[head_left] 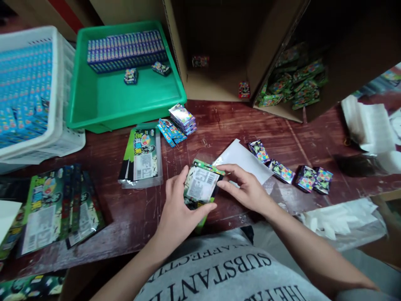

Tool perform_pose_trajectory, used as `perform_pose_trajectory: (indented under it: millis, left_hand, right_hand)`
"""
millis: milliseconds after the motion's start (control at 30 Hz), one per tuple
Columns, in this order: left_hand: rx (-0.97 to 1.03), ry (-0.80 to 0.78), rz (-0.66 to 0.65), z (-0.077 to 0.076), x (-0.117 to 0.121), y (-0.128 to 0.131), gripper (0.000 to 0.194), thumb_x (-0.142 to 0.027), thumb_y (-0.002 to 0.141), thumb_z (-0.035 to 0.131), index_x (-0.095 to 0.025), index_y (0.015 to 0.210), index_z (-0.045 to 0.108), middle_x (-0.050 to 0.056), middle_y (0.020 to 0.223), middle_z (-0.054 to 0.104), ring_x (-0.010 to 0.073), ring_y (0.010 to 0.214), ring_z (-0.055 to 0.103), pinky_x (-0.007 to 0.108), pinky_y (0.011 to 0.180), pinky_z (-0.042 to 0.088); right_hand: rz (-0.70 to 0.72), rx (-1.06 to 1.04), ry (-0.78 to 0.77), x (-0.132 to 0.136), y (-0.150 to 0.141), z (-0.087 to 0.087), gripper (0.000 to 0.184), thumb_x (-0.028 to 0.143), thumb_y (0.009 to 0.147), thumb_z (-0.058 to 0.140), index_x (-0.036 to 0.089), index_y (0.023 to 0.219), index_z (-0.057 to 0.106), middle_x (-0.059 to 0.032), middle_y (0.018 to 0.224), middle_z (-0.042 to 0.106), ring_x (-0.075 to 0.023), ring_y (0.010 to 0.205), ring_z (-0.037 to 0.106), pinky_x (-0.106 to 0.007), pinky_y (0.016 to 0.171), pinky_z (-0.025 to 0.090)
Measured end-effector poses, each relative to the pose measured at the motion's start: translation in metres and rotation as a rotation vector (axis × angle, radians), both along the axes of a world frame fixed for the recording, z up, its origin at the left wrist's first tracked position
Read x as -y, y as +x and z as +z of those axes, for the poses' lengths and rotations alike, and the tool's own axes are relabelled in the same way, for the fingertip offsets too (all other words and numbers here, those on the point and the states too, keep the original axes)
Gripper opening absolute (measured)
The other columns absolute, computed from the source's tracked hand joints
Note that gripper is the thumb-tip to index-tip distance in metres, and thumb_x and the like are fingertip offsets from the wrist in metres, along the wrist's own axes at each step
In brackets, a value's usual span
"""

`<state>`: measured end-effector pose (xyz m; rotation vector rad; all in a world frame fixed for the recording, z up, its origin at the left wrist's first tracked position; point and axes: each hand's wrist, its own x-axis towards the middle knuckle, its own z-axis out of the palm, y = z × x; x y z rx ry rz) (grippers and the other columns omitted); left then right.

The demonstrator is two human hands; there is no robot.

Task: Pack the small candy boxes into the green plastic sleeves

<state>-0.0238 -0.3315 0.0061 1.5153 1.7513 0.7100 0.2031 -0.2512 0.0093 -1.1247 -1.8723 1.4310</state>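
Observation:
Close to my body, both hands have hold of a green and black printed packet [202, 186] with a white label and a barcode. My left hand [180, 207] grips its left side, the thumb lying along the lower edge. The fingers and thumb of my right hand [242, 186] pinch its right edge. Beyond my right hand lies a white sheet [241, 161]. Left of my hands, a similar packet in a clear sleeve [145, 156] lies flat on the table. A small stack of purple cartons [183, 117] sits beside flat blue cartons [169, 133].
Several more packets [44, 209] lie at left. Behind are a white basket [59, 92] of blue cartons and a green tray [125, 115] of purple cartons. Cardboard boxes [216, 85] stand at the back, one holding green packets [297, 79]. Several small cartons [282, 170] and a plastic bag [344, 217] lie right.

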Motion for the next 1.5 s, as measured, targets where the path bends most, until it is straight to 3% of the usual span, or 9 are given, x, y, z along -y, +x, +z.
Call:
perform_pose_trajectory:
  millis: [133,267,400,533,767,867,1200,1367,1500]
  left_hand:
    - [0.353,-0.003,0.021,-0.008,-0.010,0.008,0.060,-0.034,0.100,0.056,-0.031,0.155,0.033,0.012,0.144,0.054,0.0251,0.126,0.061,0.047,0.108,0.051]
    - [0.595,0.020,0.181,-0.014,-0.013,0.009,0.059,-0.029,0.094,0.069,-0.031,0.145,0.040,0.007,0.127,0.065,0.0189,0.107,0.069,0.035,0.092,0.059]
    - [0.641,0.005,0.199,-0.017,-0.013,0.001,0.042,-0.028,0.087,0.077,-0.026,0.123,0.055,0.003,0.110,0.069,0.0161,0.092,0.070,0.027,0.078,0.058]
    - [0.572,-0.014,0.110,-0.013,-0.022,-0.014,0.011,-0.029,0.095,0.067,-0.022,0.102,0.066,0.006,0.123,0.067,0.0202,0.111,0.067,0.032,0.095,0.053]
    - [0.624,-0.102,0.141,-0.005,-0.036,-0.032,0.018,-0.029,0.093,0.070,-0.024,0.109,0.068,0.003,0.106,0.076,0.0177,0.101,0.070,0.032,0.092,0.053]
    - [0.570,-0.145,-0.012,-0.001,-0.039,-0.039,0.013,-0.032,0.091,0.071,-0.022,0.098,0.075,0.005,0.110,0.076,0.0181,0.103,0.069,0.033,0.095,0.052]
    - [0.510,-0.309,0.015,0.016,-0.055,-0.039,0.016,-0.036,0.085,0.075,-0.020,0.086,0.075,0.002,0.085,0.077,0.0148,0.076,0.067,0.028,0.073,0.051]
    - [0.623,-0.264,-0.104,0.011,-0.051,-0.044,0.013,-0.033,0.083,0.079,-0.021,0.085,0.075,0.003,0.100,0.078,0.0167,0.092,0.071,0.030,0.085,0.055]
    - [0.566,-0.211,-0.200,0.009,-0.055,-0.035,0.011,-0.032,0.087,0.075,-0.021,0.085,0.073,0.002,0.099,0.076,0.0159,0.091,0.071,0.031,0.086,0.054]
  right_hand:
    - [0.036,0.000,-0.018,0.000,-0.001,-0.003,0.028,0.034,0.102,0.061,0.028,0.129,0.065,-0.0042,0.123,0.073,-0.0211,0.114,0.068,-0.042,0.104,0.055]
    - [-0.151,-0.145,-0.091,0.012,-0.006,-0.014,0.038,0.033,0.098,0.067,0.032,0.135,0.057,-0.0036,0.124,0.068,-0.0181,0.107,0.068,-0.036,0.096,0.058]
    - [-0.242,-0.199,-0.189,0.023,-0.016,-0.018,0.027,0.034,0.098,0.067,0.030,0.124,0.063,-0.0024,0.111,0.069,-0.0160,0.094,0.068,-0.031,0.086,0.059]
    - [-0.110,-0.138,-0.131,0.018,-0.022,-0.013,0.020,0.030,0.101,0.063,0.030,0.118,0.072,-0.0038,0.119,0.071,-0.0192,0.115,0.065,-0.038,0.103,0.052]
    - [-0.121,-0.116,-0.085,0.010,-0.026,-0.009,0.034,0.026,0.099,0.065,0.035,0.132,0.066,-0.0026,0.119,0.075,-0.0191,0.111,0.070,-0.042,0.103,0.053]
    - [-0.051,-0.097,-0.130,0.003,-0.028,-0.001,0.016,0.030,0.095,0.071,0.029,0.110,0.078,-0.0034,0.111,0.077,-0.0195,0.105,0.071,-0.039,0.098,0.054]
    - [-0.160,-0.099,-0.560,-0.010,-0.036,0.007,0.021,0.041,0.084,0.082,0.021,0.090,0.077,-0.0016,0.090,0.077,-0.0147,0.081,0.068,-0.032,0.083,0.054]
    - [0.080,-0.081,-0.426,-0.019,-0.015,0.018,0.019,0.041,0.094,0.072,0.024,0.094,0.081,-0.0045,0.107,0.078,-0.0181,0.098,0.071,-0.035,0.091,0.055]
    - [0.357,0.127,0.031,-0.062,-0.003,0.021,0.019,0.035,0.100,0.065,0.026,0.108,0.079,-0.0075,0.124,0.072,-0.0214,0.114,0.065,-0.042,0.102,0.049]
